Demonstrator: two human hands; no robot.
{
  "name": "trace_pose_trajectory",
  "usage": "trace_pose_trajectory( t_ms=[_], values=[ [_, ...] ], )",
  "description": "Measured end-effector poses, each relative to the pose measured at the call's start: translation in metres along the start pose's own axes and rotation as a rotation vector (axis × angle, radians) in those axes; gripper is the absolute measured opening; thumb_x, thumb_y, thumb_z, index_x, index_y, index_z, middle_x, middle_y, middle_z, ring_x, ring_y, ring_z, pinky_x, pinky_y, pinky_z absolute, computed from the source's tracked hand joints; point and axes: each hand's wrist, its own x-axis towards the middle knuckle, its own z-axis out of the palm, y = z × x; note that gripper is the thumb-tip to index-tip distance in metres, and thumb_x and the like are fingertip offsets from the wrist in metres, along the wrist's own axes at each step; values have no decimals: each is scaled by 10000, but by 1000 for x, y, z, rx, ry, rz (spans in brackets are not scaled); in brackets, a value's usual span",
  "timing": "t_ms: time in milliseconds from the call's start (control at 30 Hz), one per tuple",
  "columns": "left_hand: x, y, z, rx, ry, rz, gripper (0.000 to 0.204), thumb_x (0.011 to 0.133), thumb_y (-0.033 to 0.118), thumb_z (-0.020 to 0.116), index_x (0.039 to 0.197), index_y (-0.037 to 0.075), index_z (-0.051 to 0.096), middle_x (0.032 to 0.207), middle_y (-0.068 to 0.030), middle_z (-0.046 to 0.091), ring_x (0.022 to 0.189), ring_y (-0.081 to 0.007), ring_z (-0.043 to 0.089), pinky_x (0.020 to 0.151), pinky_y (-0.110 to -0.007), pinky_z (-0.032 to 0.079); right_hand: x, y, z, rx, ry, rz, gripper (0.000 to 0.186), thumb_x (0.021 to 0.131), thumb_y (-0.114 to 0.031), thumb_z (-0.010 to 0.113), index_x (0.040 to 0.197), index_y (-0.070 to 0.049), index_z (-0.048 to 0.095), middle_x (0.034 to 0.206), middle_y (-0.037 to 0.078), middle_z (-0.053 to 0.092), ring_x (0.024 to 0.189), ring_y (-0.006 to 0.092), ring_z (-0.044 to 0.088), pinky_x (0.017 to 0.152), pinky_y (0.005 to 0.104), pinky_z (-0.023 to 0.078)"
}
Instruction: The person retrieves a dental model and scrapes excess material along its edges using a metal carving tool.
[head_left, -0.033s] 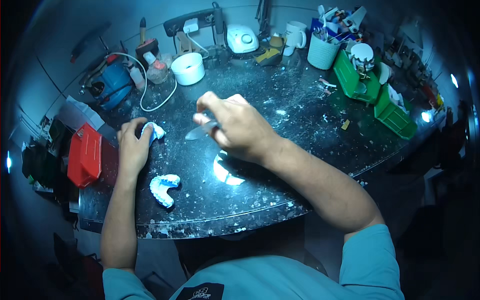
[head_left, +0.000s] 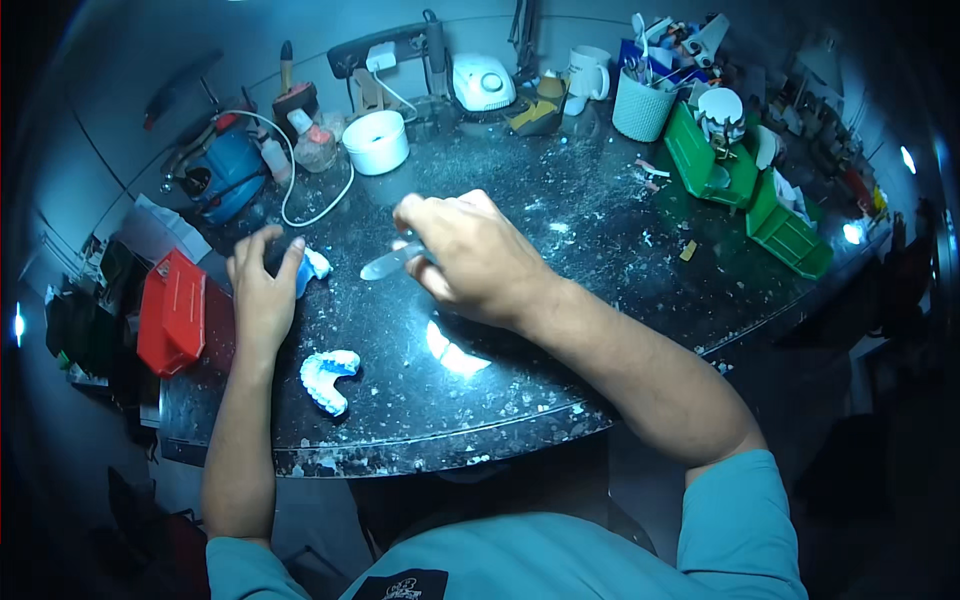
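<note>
My right hand (head_left: 475, 250) is closed round the handle of a small knife (head_left: 385, 264), its pale, rounded blade pointing left above the dark bench. To the left, my left hand (head_left: 262, 290) has its fingers spread, the thumb beside a small white and blue lump (head_left: 314, 268); whether they touch, I cannot tell. That lump looks like a second dental piece, partly hidden by the hand. Nearer the front edge lies a white horseshoe-shaped dental cast (head_left: 326, 382) with a row of teeth and blue material along its inner side.
A red bin (head_left: 172, 315) stands at the left, a blue machine (head_left: 225, 172) behind it. Along the back are a white bowl (head_left: 377, 142), a white dial box (head_left: 483, 84), a mug (head_left: 589, 73) and a tool cup (head_left: 642, 106). Green bins (head_left: 790, 238) line the right.
My left hand's fingers have spread and lifted slightly from the white and blue lump. The knife in my right hand has shifted a little left.
</note>
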Motion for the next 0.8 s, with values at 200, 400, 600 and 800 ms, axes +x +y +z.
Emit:
trace_pose_trajectory(
  t_ms=[200,400,600,800],
  values=[
    [-16,120,-57,-450,-422,142,307,1006,318,613,1027,12,606,908,-76,607,837,-152,567,791,-313,471,-6,6,-5,-370,-19,-123,134,830,-168,672,888,-64,609,891,110,585,902,281,593,887,418,431],
    [-8,97,-22,-759,-923,127,369,1055,378,542,945,27,554,775,-23,541,682,-103,475,623,-283,426,-4,6,0,-416,47,-199,132,889,-192,598,839,-72,619,858,93,568,893,256,577,933,417,426],
    [-8,82,-5,-989,-737,-2,233,1077,261,498,951,71,543,778,35,494,669,-58,432,600,-243,389,1,-13,-14,-372,204,-129,711,764,-106,666,1444,-22,477,1353,155,521,1343,291,456,1243,543,144],
    [-19,83,-10,-1224,-705,-95,199,1084,247,481,974,91,538,744,69,427,623,-28,347,546,-204,283,1,19,-13,808,334,444,208,986,-135,623,1025,35,736,982,93,750,922,153,694,899,295,542]
  ],
)
